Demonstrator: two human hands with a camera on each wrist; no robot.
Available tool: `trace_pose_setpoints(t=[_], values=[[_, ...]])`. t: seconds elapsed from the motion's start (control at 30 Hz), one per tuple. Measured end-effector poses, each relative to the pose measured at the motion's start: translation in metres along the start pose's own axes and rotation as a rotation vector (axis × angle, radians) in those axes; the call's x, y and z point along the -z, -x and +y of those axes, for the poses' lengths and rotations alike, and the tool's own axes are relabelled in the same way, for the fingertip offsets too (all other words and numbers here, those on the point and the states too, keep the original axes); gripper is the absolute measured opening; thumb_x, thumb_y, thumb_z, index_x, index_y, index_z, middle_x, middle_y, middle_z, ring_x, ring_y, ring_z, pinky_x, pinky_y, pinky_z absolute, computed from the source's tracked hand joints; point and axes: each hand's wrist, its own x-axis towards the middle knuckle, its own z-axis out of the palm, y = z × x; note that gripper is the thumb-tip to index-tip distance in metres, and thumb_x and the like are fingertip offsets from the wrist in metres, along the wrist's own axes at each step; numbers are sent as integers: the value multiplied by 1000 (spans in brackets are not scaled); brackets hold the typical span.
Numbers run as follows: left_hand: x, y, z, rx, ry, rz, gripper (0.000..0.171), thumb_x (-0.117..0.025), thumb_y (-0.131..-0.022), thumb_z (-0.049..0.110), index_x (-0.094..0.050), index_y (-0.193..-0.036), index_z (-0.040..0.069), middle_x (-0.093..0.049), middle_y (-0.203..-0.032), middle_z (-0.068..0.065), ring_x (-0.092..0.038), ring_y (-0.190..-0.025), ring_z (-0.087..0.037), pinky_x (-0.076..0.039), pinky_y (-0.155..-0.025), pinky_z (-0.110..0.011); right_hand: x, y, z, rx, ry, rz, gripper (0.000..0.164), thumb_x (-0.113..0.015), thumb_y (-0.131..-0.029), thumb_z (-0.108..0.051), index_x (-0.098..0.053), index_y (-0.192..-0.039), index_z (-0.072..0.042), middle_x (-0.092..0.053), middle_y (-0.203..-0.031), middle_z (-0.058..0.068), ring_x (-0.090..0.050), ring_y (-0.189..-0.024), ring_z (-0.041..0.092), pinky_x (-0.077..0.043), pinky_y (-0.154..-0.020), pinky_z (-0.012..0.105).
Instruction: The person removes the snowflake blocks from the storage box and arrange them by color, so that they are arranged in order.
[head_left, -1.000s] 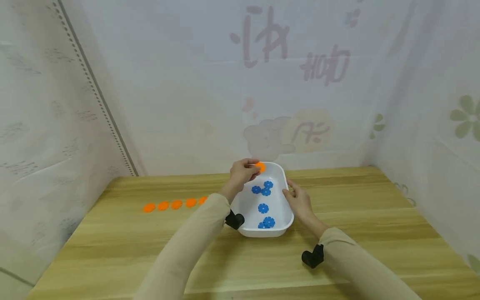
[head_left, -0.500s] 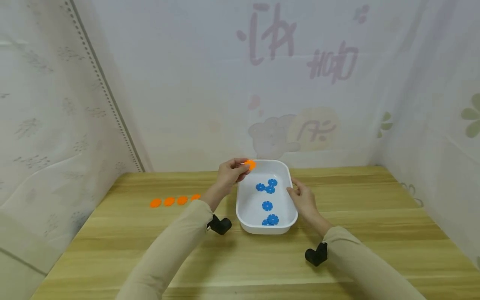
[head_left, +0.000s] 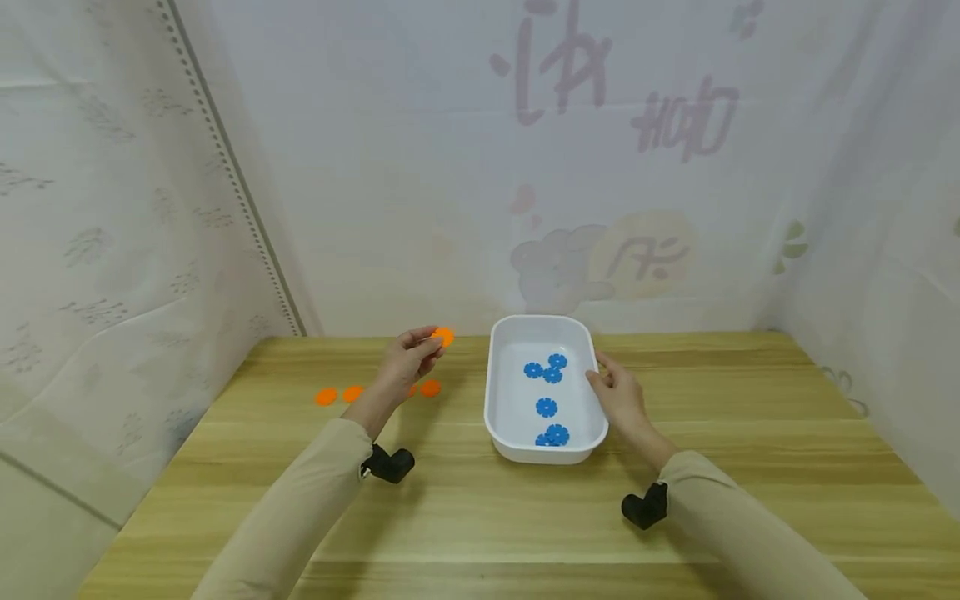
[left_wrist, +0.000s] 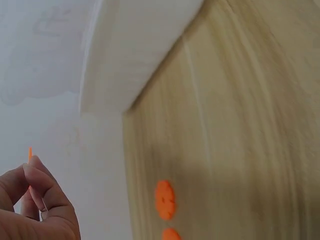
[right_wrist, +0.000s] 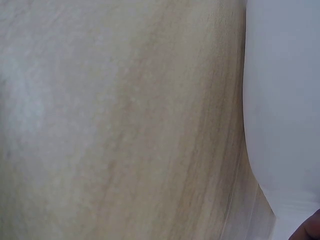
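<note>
My left hand [head_left: 401, 365] pinches an orange notched plastic disc [head_left: 445, 336] between thumb and fingers, above the table left of a white tray [head_left: 546, 456]. In the left wrist view that held disc [left_wrist: 30, 151] shows edge-on at the fingertips. My right hand [head_left: 619, 398] grips the tray's right rim, thumb at the edge; only a fingertip [right_wrist: 309, 230] shows in the right wrist view beside the tray's outer wall [right_wrist: 285, 100]. Several blue notched discs [head_left: 547, 407] lie inside the tray. Under my left hand runs a row of orange discs [head_left: 326, 397], partly hidden by the wrist.
The wooden table [head_left: 480, 517] backs onto a printed fabric wall [head_left: 420, 208], with more fabric at both sides. Black mounts [head_left: 392, 463] are strapped at both wrists. The row's rightmost orange disc [head_left: 431, 388] lies a short way left of the tray.
My left hand has moved left with the orange disc, from over the tray to above the orange row. My right hand stays at the rim; the head view has turned slightly left.
</note>
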Motion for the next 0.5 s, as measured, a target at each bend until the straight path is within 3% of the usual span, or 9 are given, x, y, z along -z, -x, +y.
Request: trace_pose_setpoints(t=[0.27, 0.5], values=[[27, 9, -8, 15, 47, 44, 38, -54, -94, 5, -46, -131, 1, -61, -84, 7, -63, -71, -1, -49, -63, -11, 3, 4, -2, 40, 5, 16, 47, -51, -97, -18, -41, -140, -1, -57, -83, 19, -56, -69, 21, -51, -57, 23], [65, 21, -11, 1, 57, 64, 38, -52, -95, 2, -43, -132, -1, -62, -80, 8, -62, -70, -1, -48, -60, -11, 3, 4, -3, 38, 2, 1, 47, -50, -97, -17, -40, -140, -1, -57, -85, 20, -57, -71, 22, -51, -58, 22]])
